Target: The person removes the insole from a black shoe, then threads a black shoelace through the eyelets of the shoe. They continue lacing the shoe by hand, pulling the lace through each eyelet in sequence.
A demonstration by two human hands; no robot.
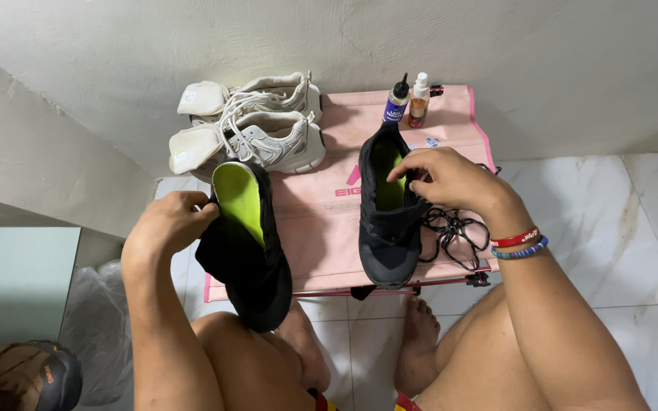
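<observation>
Left hand: fingers curled around the edge of a black shoe with a green insole, held tilted over the knee. Right hand: fingertips pinched at the opening of a second black shoe, set upright on the pink surface; loose black laces beside it. A white pair and two small bottles are placed at the far edge.

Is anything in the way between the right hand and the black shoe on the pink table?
Nothing visible. The right hand already rests on the black shoe, fingers at its opening over the green insole. The loose laces lie beside it on the pink table, under the wrist, not between hand and shoe.
</observation>
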